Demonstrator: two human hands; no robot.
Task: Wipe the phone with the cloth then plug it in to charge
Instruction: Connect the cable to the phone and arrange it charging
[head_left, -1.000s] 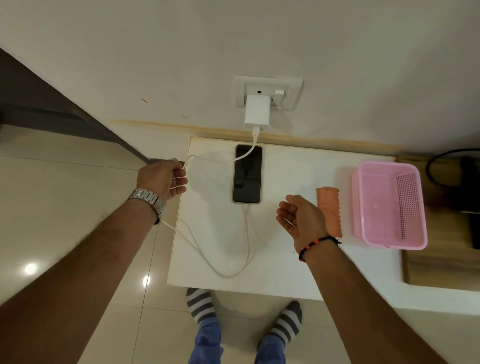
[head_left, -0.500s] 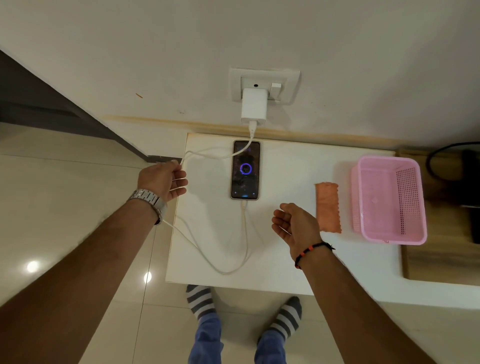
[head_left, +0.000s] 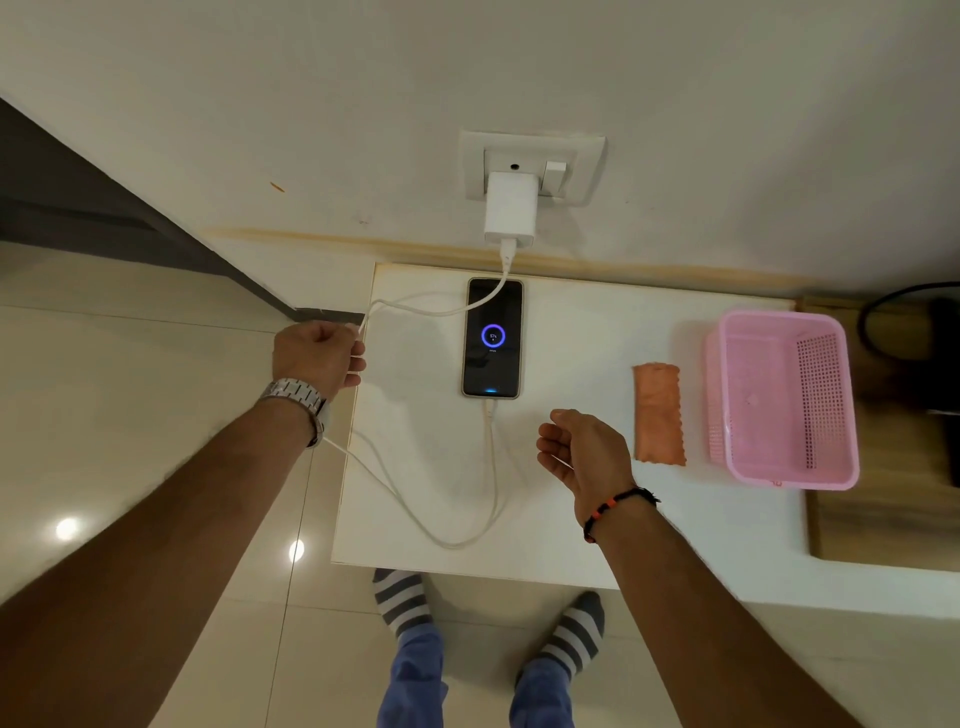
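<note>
The white worktop (head_left: 597, 519) fills the middle of the view, its far edge against the wall. On it at 3 o'clock stands a pink plastic basket (head_left: 784, 400) with perforated walls, its opening upward. Just beside the basket, toward 9 o'clock from it, lies the folded orange cloth (head_left: 658, 414), flat on the worktop and apart from both hands.

The phone (head_left: 493, 339) lies face up near the far edge of the worktop, at about 12 o'clock from the worktop's middle. Its screen is lit with a blue ring and a percentage figure. A white cable (head_left: 441, 540) enters the phone's near end, runs toward 6 o'clock, loops back to 9 o'clock through the left hand, then crosses the phone's far end up to a white charger (head_left: 510, 209) plugged into the wall socket (head_left: 535, 166) at 12 o'clock.

The left hand (head_left: 317, 356), with a metal watch (head_left: 296, 402) on its wrist, sits at the worktop's 9 o'clock edge; its grip is closed round the cable, fingers curled about it. The right hand (head_left: 584, 454), with a black and orange thread bracelet (head_left: 618, 509) on the wrist, hovers above the worktop at 5 o'clock from the phone, palm turned sideways, its grip open and holding nothing.

Striped socks (head_left: 405, 603) show on the tiled floor (head_left: 130, 415) at 6 o'clock.
</note>
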